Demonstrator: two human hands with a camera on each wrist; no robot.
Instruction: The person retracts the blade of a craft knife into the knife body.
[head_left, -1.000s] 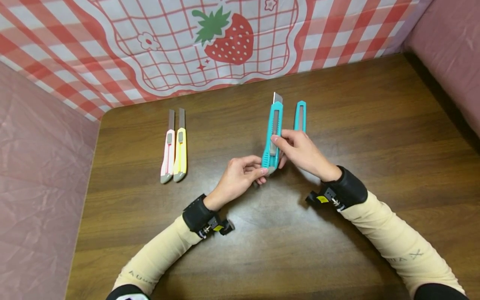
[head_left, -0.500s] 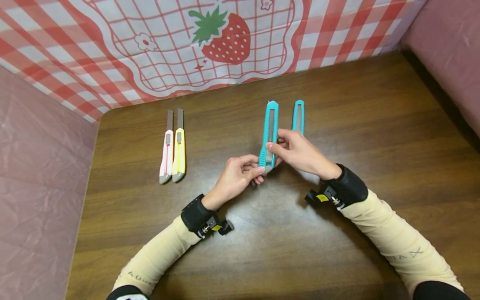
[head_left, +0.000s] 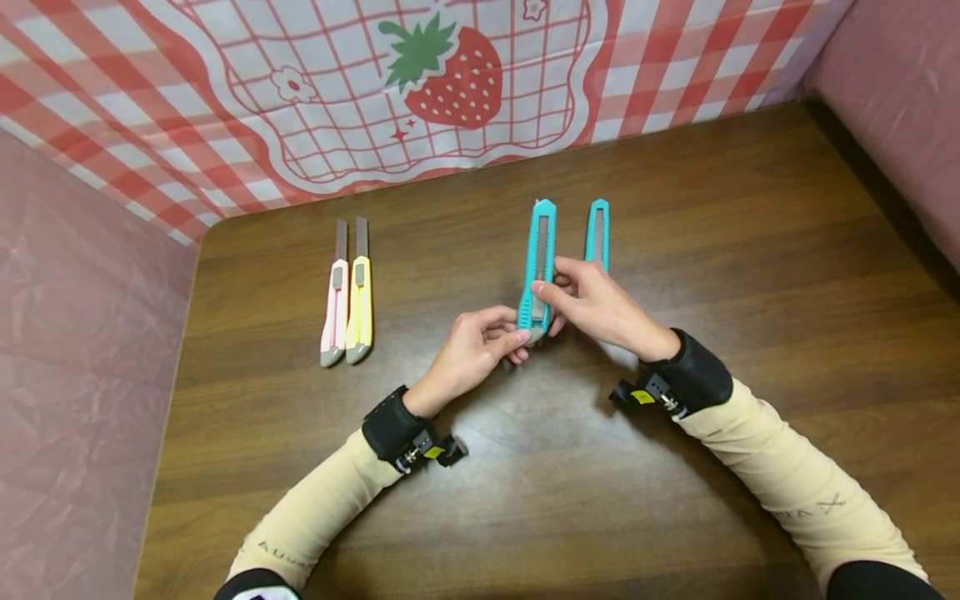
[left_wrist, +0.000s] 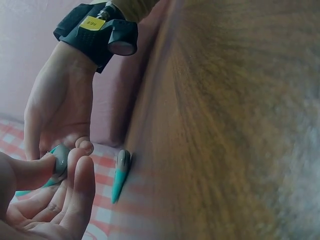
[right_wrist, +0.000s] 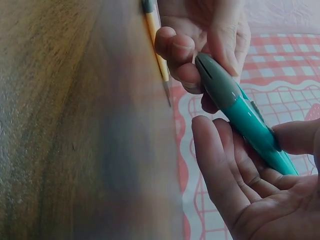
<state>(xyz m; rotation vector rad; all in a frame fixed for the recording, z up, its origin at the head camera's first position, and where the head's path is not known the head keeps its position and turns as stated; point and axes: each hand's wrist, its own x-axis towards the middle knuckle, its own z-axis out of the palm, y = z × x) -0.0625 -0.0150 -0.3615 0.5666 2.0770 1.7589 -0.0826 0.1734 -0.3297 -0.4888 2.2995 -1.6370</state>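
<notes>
A teal box cutter (head_left: 543,242) is held up between both hands, its slotted face toward the head camera and its blade drawn into the body. My left hand (head_left: 472,350) pinches the grey end cap (right_wrist: 216,77) between thumb and fingers. With the thumb on the slider, my right hand (head_left: 600,308) grips the body from the right, fingers behind it. Beyond that hand lies a second teal box cutter (head_left: 598,229), its lower part hidden in the head view; its grey end shows in the left wrist view.
To the left on the wooden table (head_left: 255,433), a pink box cutter (head_left: 335,321) and a yellow box cutter (head_left: 360,312) lie side by side, blades out and pointing to the back. A checked strawberry cloth (head_left: 457,79) hangs behind the table.
The blade that stuck out of the held box cutter's top a second ago has slid down into the body. The right thumb has moved slightly down; the other box cutters have stayed put.
</notes>
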